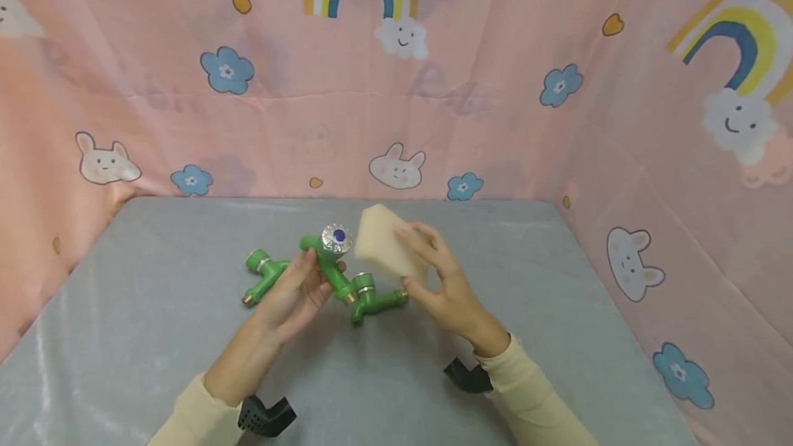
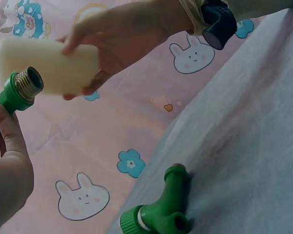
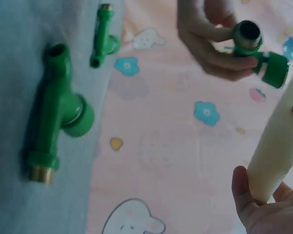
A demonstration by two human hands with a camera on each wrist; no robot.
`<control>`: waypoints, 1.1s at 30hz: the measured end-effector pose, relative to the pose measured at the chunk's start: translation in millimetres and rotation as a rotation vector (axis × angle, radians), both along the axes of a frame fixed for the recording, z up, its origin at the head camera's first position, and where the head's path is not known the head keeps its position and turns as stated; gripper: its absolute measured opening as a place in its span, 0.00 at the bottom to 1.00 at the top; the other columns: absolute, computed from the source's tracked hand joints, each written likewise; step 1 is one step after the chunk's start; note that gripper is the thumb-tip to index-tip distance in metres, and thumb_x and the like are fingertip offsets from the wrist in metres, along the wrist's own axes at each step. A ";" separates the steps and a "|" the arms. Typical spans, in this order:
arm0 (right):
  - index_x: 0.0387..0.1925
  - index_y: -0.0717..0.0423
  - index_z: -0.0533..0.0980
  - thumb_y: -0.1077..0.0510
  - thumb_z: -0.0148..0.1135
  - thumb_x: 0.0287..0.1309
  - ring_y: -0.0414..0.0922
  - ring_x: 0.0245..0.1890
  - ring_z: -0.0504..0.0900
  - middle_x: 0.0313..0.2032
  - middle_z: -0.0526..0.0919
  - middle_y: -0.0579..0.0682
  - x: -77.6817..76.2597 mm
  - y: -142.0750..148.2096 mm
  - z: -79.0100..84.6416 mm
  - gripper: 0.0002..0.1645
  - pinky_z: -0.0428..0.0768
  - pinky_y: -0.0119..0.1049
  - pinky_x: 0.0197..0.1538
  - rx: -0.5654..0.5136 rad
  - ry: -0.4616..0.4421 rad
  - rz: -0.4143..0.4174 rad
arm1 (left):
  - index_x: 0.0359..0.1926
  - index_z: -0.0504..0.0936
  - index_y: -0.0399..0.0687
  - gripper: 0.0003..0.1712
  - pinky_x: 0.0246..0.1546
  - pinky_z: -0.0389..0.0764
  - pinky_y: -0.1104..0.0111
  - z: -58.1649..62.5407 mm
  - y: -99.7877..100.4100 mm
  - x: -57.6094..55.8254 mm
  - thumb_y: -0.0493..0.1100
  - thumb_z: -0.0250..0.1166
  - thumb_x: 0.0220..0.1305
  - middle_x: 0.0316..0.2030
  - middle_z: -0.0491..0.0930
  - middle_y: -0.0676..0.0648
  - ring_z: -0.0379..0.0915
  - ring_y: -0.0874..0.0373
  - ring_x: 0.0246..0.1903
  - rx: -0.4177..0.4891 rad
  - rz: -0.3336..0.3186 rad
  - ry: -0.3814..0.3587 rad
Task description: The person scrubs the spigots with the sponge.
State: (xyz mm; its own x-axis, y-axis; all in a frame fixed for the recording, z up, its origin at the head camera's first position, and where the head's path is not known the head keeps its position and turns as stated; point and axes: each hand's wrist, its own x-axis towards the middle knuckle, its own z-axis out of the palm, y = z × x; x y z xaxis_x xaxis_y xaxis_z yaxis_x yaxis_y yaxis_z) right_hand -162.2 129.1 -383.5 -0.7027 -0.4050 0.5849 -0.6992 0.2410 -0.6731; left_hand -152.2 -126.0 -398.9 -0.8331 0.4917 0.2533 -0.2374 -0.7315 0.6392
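Observation:
My left hand (image 1: 301, 294) grips a green faucet (image 1: 335, 274) by its body, holding it up off the table. The silver handle with a blue centre faces up, and the threaded brass inlet (image 2: 29, 84) points toward the right hand in the left wrist view. A cream sponge block (image 1: 387, 243) is pinched between the thumb and fingers of my right hand (image 1: 449, 294), close beside the faucet's handle. Two more green faucets lie on the table: one (image 1: 266, 275) left of the left hand, the other (image 1: 376, 301) between the hands, its brass end near the right thumb.
A grey cloth covers the table (image 1: 155, 363). Behind it and at the sides hangs a pink curtain (image 1: 495, 136) printed with rainbows, rabbits and flowers. Black camera mounts (image 1: 266, 416) sit at both wrists below the cream sleeves.

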 end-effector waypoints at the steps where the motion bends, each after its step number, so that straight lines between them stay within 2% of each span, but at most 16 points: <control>1: 0.71 0.50 0.69 0.69 0.63 0.55 0.54 0.59 0.72 0.67 0.67 0.60 1.3 -0.5 1.5 0.41 0.79 0.45 0.53 -0.011 -0.003 0.009 | 0.47 0.80 0.54 0.16 0.42 0.80 0.82 -0.5 0.7 -0.2 0.47 0.44 0.81 0.44 0.86 0.55 0.83 0.66 0.45 -0.015 0.011 -0.009; 5: 0.73 0.47 0.68 0.68 0.65 0.58 0.55 0.59 0.74 0.67 0.67 0.61 8.0 -9.0 2.3 0.41 0.81 0.44 0.53 0.000 0.002 0.046 | 0.52 0.78 0.55 0.13 0.45 0.78 0.82 -2.4 4.2 1.7 0.49 0.49 0.79 0.45 0.83 0.61 0.77 0.70 0.43 -0.147 0.094 -0.056; 7: 0.73 0.45 0.67 0.67 0.66 0.59 0.57 0.61 0.73 0.67 0.67 0.61 8.1 -14.8 0.6 0.42 0.81 0.47 0.55 0.018 0.010 0.039 | 0.62 0.74 0.55 0.19 0.45 0.78 0.82 -1.6 5.7 1.1 0.53 0.49 0.78 0.47 0.83 0.62 0.76 0.71 0.43 -0.268 0.160 -0.070; 10: 0.74 0.44 0.66 0.67 0.67 0.60 0.60 0.62 0.73 0.67 0.65 0.64 2.9 -21.3 -1.0 0.42 0.81 0.53 0.55 0.029 0.025 0.014 | 0.77 0.58 0.53 0.33 0.42 0.79 0.80 2.2 7.0 -2.8 0.59 0.46 0.77 0.50 0.83 0.62 0.78 0.69 0.46 -0.445 0.207 -0.074; 13: 0.75 0.43 0.65 0.66 0.69 0.60 0.61 0.60 0.73 0.68 0.64 0.65 -0.5 -23.7 -3.0 0.44 0.81 0.55 0.54 0.054 0.032 -0.026 | 0.82 0.42 0.56 0.39 0.40 0.80 0.78 5.0 8.8 -5.3 0.60 0.43 0.78 0.50 0.85 0.61 0.80 0.67 0.46 -0.576 0.226 -0.094; 15: 0.74 0.44 0.65 0.64 0.70 0.60 0.61 0.60 0.74 0.67 0.64 0.65 0.8 -24.1 -5.5 0.43 0.82 0.55 0.53 0.076 0.030 -0.060 | 0.82 0.39 0.59 0.38 0.38 0.80 0.77 4.8 11.4 -3.5 0.56 0.45 0.81 0.48 0.85 0.60 0.80 0.66 0.44 -0.615 0.226 -0.126; 17: 0.73 0.47 0.67 0.63 0.71 0.59 0.61 0.59 0.74 0.67 0.65 0.66 3.9 -24.6 -8.2 0.42 0.82 0.55 0.52 0.105 0.029 -0.094 | 0.82 0.38 0.55 0.39 0.37 0.80 0.75 4.4 14.3 -0.3 0.50 0.47 0.81 0.46 0.84 0.58 0.79 0.65 0.40 -0.654 0.214 -0.127; 20: 0.71 0.52 0.69 0.62 0.71 0.60 0.61 0.58 0.75 0.65 0.67 0.66 6.8 -25.2 -11.2 0.39 0.83 0.50 0.48 0.145 0.010 -0.122 | 0.80 0.42 0.46 0.39 0.36 0.78 0.73 4.2 17.4 3.0 0.43 0.51 0.78 0.42 0.83 0.58 0.76 0.65 0.37 -0.703 0.186 -0.079; 24: 0.71 0.52 0.70 0.62 0.71 0.60 0.60 0.55 0.75 0.65 0.67 0.67 8.0 -22.8 -9.1 0.38 0.82 0.40 0.34 0.195 -0.042 -0.124 | 0.78 0.49 0.39 0.37 0.33 0.77 0.73 5.1 15.3 3.3 0.41 0.54 0.76 0.44 0.82 0.56 0.74 0.65 0.32 -0.767 0.162 0.000; 28: 0.69 0.50 0.72 0.63 0.73 0.57 0.61 0.56 0.75 0.65 0.68 0.67 7.4 -16.1 -3.7 0.38 0.85 0.45 0.38 0.273 -0.061 -0.135 | 0.77 0.51 0.38 0.36 0.32 0.77 0.74 7.8 10.1 1.8 0.38 0.55 0.75 0.54 0.79 0.47 0.72 0.65 0.30 -0.803 0.146 0.050; 31: 0.69 0.47 0.73 0.63 0.72 0.56 0.60 0.58 0.74 0.64 0.69 0.65 5.1 -8.6 -0.3 0.38 0.83 0.49 0.50 0.352 -0.087 -0.132 | 0.78 0.50 0.37 0.38 0.33 0.76 0.74 9.5 5.9 1.2 0.37 0.55 0.74 0.63 0.73 0.37 0.72 0.65 0.35 -0.817 0.161 0.073; 33: 0.69 0.44 0.73 0.62 0.69 0.56 0.58 0.58 0.74 0.64 0.69 0.63 4.1 -2.1 2.7 0.38 0.81 0.48 0.51 0.380 -0.136 -0.124 | 0.79 0.49 0.38 0.39 0.34 0.74 0.75 8.9 3.7 1.0 0.36 0.55 0.73 0.68 0.68 0.33 0.72 0.65 0.40 -0.824 0.169 0.070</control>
State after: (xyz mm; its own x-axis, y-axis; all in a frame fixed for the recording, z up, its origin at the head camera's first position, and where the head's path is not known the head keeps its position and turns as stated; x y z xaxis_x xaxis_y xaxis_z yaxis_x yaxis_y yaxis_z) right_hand -158.1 127.0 -380.8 -0.8200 -0.4819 0.3089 -0.5605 0.5667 -0.6039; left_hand -151.1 -122.3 -390.1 -0.9078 0.4120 -0.0785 -0.1070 -0.0465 0.9932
